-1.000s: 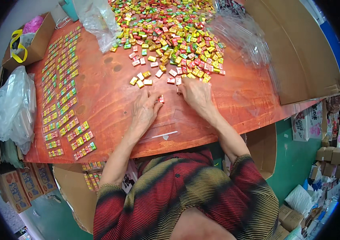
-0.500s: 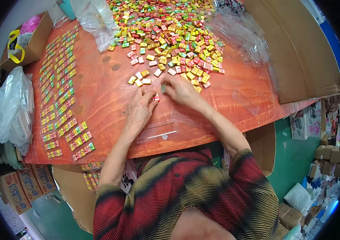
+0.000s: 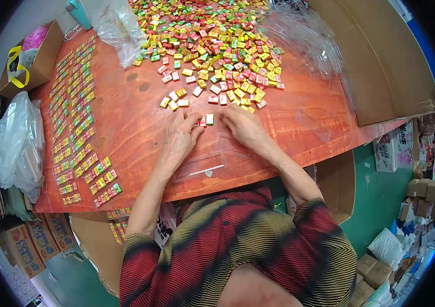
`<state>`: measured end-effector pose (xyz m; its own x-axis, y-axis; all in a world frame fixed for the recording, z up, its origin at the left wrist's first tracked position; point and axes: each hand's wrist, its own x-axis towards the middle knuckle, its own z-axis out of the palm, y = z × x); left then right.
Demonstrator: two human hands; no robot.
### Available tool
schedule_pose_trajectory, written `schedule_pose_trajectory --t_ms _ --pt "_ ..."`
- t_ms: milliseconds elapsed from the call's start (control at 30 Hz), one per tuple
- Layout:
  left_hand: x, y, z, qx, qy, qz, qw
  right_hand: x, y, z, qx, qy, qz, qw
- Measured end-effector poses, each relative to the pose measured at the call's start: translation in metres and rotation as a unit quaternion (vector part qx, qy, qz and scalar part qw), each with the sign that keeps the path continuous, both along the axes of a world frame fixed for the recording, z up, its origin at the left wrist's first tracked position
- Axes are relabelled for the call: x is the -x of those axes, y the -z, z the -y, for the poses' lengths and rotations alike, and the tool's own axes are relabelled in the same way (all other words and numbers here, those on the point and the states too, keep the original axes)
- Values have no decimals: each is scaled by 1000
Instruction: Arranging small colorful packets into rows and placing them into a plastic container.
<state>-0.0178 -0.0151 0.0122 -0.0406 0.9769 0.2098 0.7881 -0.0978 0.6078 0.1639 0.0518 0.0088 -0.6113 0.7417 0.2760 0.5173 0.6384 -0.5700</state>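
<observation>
Candy pieces (image 3: 206, 121), one red and one green, small wrapped blocks, sit side by side on the orange-red table (image 3: 135, 133) right between your fingertips. Your left hand (image 3: 180, 138) pinches at the red one; your right hand (image 3: 245, 127) rests its fingertips beside the green one, so neither hand is closed around anything. Just beyond lies the big loose heap of candies (image 3: 217, 46), and finished packed rows (image 3: 76, 117) line your left side. A clear plastic sleeve (image 3: 199, 166) lies under your wrists.

On the table (image 3: 125, 128), a heap of candies (image 3: 217, 46) lies behind both hands, rows of packed candies (image 3: 76, 123) to their left, a plastic tray (image 3: 202, 161) under them.
</observation>
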Motion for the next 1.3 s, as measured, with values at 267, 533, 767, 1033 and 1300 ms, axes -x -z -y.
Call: schedule_pose_trajectory --t_ms 267,533,767,1033,1300 --pt "-5 -8 -5 23 27 -75 997 -32 -9 3 -22 122 116 985" --pt "-13 -3 -10 -2 31 -93 995 -36 7 10 -90 105 122 983" --pt "-21 5 -13 -42 23 -120 992 -18 -12 9 -62 103 138 983" --pt "-17 0 -11 -10 23 -106 994 -19 0 -2 -8 -67 72 995" --pt "-6 -8 -3 -30 32 -91 995 -9 -20 2 106 -92 -1 990"
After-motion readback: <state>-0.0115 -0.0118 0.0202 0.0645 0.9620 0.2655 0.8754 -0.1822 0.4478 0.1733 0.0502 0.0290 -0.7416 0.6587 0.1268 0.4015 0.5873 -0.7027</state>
